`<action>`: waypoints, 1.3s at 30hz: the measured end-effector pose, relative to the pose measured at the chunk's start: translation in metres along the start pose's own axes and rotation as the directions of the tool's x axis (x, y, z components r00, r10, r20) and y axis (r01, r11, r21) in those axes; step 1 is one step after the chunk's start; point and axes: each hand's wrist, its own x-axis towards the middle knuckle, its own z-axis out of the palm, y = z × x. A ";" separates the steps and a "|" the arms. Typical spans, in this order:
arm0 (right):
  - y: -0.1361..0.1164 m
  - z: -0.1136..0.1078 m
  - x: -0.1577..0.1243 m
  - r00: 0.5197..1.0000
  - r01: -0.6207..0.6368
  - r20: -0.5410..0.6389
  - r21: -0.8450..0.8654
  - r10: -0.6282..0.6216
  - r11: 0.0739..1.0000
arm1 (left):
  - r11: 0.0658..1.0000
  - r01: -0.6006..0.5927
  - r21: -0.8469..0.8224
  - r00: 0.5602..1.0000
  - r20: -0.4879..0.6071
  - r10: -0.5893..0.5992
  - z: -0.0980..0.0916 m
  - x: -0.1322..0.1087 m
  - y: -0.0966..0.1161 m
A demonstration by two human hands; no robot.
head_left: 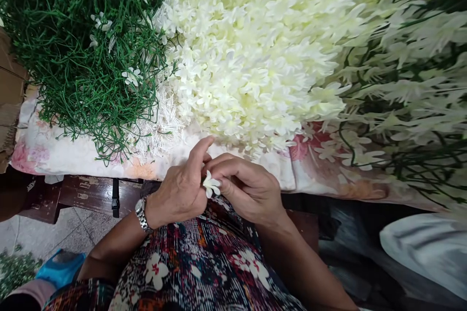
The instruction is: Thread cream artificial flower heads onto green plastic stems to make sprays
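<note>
A small white artificial flower is between my two hands, just in front of my body. My left hand has its fingers curled against the flower, with one finger raised; a silver watch circles this wrist. From the other side, my right hand pinches at the same flower with thumb and fingertips. The flower's stem is hidden by the fingers. Beyond my hands lies a big heap of white artificial blossoms. To its left is a tangled pile of green plastic stems.
A floral cloth covers the work surface. Thin white pieces lie between the two piles. Flowered stems spread along the right. A cardboard box stands at far left, and a blue plastic item is below on the floor.
</note>
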 end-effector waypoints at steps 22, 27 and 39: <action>0.005 0.008 -0.003 0.957 -0.072 -0.259 0.224 0.130 0.972 | 0.988 -0.152 -0.016 0.919 -0.371 0.136 0.002 -0.008 -0.005; 0.005 0.008 -0.001 0.966 -0.091 -0.225 0.177 0.130 0.980 | 0.979 -0.133 -0.152 0.900 -0.432 0.056 -0.004 -0.014 -0.009; 0.004 0.010 -0.004 0.985 -0.033 -0.172 -0.123 0.011 0.992 | 0.953 -0.271 -0.133 0.860 -0.479 0.177 0.002 -0.012 -0.006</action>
